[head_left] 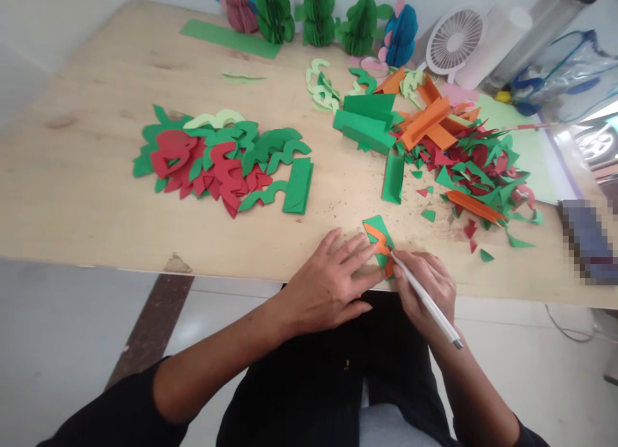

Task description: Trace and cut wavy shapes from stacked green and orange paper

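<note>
My right hand is closed round a white pen, its tip down at the edge of an orange paper cutout. That wavy cutout lies flat on a small green paper piece near the table's front edge. Fingers spread, my left hand lies flat with its fingertips on the cutout and the green paper, covering part of both. Left of there, a folded green paper strip rests against a pile of red cutouts and green cutouts.
Folded orange strips, folded green strips and red and green scraps are heaped on the right. Along the back stand several honeycomb paper figures and a white fan. A pixelated dark object lies at the right edge.
</note>
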Motion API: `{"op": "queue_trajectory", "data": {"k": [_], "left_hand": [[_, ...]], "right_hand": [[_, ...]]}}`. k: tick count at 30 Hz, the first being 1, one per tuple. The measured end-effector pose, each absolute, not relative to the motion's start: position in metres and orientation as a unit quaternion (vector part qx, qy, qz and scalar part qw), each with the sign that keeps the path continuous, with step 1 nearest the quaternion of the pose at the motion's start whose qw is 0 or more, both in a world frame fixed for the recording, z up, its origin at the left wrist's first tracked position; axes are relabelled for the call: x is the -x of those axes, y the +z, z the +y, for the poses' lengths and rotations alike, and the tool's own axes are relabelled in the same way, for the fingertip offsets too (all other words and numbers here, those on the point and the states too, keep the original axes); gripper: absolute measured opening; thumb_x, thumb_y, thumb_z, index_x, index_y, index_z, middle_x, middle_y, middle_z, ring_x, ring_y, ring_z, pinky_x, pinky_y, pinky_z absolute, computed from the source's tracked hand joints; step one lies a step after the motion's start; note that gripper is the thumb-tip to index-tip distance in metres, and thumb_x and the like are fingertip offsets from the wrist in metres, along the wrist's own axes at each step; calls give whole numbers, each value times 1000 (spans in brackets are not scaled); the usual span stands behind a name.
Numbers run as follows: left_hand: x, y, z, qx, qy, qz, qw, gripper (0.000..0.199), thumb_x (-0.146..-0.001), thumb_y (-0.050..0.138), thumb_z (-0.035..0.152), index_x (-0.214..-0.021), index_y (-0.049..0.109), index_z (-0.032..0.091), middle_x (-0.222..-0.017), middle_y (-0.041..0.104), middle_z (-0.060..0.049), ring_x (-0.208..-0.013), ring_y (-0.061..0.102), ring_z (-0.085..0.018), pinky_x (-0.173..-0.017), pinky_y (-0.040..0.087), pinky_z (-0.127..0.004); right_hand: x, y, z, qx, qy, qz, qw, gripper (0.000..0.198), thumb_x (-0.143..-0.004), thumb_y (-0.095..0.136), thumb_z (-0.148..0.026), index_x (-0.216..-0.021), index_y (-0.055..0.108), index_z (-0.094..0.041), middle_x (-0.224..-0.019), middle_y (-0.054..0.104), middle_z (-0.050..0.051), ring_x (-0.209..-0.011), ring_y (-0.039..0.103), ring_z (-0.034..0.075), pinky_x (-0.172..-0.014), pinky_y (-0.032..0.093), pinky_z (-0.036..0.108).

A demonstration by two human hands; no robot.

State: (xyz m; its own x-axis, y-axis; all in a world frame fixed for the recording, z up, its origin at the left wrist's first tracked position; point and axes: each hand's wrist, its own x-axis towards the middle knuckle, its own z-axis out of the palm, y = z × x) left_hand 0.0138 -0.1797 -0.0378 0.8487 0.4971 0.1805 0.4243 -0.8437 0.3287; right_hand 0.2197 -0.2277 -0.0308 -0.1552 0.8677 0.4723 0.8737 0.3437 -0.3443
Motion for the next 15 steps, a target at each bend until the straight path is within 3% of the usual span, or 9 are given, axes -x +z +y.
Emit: {"op": "queue_trajectory", "data": {"k": [10,15], "left_hand": [[-13,-39,-178,-951,131,239,144,49,-93,57,46,-138,51,27,-148,46,-14,-140,36,-34,-113,25,-61],[-13,-39,-177,-954,129,233,140,53,-93,57,45,-142,47,25,-149,44,-14,-140,35,-35,-113,25,-63]], "right_hand": [[-220,-29,-236,642,133,-643,397,14,-93,54,-21,-99,67,-22,-87,73,5,-78,68,18,-71,53,31],[-211,-26,-232,641,149,-652,376,12,-91,54,-23,-90,66,-22,-76,71,3,-69,66,17,-65,52,30]]}}
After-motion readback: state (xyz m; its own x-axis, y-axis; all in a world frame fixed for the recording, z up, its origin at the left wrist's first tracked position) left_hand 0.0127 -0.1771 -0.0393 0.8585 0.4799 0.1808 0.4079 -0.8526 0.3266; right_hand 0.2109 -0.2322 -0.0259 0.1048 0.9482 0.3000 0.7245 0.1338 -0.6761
